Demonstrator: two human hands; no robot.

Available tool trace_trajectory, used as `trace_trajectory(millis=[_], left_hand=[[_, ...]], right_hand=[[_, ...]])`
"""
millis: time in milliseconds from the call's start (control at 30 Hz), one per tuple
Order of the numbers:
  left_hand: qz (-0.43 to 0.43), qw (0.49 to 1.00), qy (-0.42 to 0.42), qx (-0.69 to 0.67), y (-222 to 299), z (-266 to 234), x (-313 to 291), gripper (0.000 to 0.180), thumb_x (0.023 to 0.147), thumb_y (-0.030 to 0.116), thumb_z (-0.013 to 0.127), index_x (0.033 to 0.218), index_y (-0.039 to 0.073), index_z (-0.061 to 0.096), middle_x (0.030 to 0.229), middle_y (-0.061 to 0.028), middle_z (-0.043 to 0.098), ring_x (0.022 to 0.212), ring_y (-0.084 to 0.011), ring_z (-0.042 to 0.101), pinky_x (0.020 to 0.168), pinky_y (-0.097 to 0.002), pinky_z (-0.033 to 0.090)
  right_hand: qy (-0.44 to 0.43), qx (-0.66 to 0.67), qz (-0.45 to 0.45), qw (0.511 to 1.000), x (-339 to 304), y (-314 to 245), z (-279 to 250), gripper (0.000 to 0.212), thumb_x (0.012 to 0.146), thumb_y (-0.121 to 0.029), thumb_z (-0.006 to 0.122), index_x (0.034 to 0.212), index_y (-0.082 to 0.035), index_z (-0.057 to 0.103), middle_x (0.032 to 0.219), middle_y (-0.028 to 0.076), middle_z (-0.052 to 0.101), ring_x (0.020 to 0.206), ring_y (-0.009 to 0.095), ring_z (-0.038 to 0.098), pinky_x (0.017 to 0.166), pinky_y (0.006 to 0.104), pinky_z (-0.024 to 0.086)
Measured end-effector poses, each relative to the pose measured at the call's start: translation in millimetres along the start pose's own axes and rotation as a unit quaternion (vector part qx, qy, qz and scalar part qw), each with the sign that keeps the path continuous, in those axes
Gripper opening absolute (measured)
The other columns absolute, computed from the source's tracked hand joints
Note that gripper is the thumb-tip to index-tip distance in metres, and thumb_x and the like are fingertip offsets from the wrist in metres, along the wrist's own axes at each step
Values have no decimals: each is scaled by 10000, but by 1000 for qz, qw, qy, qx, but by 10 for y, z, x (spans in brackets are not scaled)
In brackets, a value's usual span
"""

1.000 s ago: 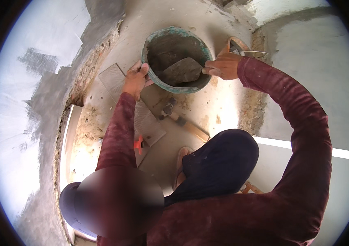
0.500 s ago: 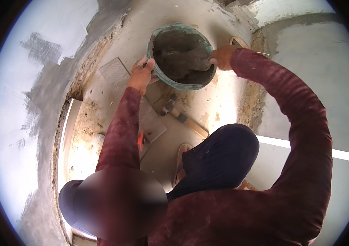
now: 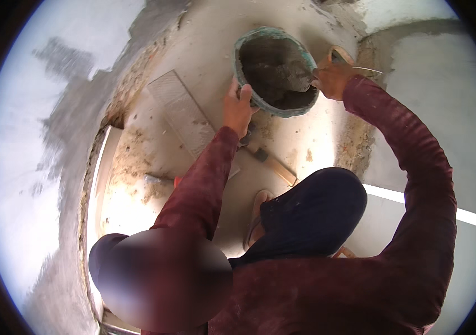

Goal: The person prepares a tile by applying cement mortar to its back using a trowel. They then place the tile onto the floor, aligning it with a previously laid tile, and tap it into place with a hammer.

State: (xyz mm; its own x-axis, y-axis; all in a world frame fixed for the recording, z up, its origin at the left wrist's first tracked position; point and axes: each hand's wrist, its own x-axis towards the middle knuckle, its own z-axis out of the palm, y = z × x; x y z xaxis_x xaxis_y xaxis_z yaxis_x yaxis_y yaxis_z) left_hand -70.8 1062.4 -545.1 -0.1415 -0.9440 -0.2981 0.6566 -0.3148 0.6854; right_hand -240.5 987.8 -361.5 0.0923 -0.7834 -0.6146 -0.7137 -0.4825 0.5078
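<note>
A round green bucket (image 3: 239, 62) with a worn rim holds dark grey wet mortar (image 3: 266, 70). My left hand (image 3: 238, 109) grips its near left side, thumb up against the rim and fingers on the outer wall. At the right rim, my right hand (image 3: 333, 78) is closed on what looks like a trowel. The mortar-coated blade of this trowel (image 3: 300, 77) reaches over the mortar inside; its handle is hidden in my fist.
A ridged grey tile strip (image 3: 179, 109) lies left of the bucket. A wooden-handled tool (image 3: 274, 166) rests near my knee. Beyond my right hand are a tan curved object (image 3: 339, 53) and a thin pale rod (image 3: 369, 70). Chipped wall edges (image 3: 132, 78) run along the left.
The bucket and both hands have moved right relative to the floor. The trowel has moved with my right hand toward the bucket's right rim. The whole view has also shifted slightly.
</note>
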Motion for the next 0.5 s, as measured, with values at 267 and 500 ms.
trace_trajectory(millis=[267, 500], left_hand=[[-4, 1000, 1, 31, -32, 101, -22, 404, 981, 218, 467, 1358, 108, 376, 1210, -58, 522, 1043, -189, 570, 907, -422, 502], [-16, 998, 25, 63, -33, 24, 14, 314, 965, 236, 523, 1240, 89, 493, 1011, 1, 570, 937, -128, 568, 881, -371, 494]], right_hand=[[136, -18, -3, 991, 30, 284, 165, 257, 805, -164, 590, 1027, -38, 622, 995, 165, 664, 941, 341, 646, 828, 433, 504], [55, 23, -51, 997, 281, 271, 280, 251, 780, -158, 599, 995, -36, 639, 1021, 160, 641, 952, 333, 636, 805, 438, 513]])
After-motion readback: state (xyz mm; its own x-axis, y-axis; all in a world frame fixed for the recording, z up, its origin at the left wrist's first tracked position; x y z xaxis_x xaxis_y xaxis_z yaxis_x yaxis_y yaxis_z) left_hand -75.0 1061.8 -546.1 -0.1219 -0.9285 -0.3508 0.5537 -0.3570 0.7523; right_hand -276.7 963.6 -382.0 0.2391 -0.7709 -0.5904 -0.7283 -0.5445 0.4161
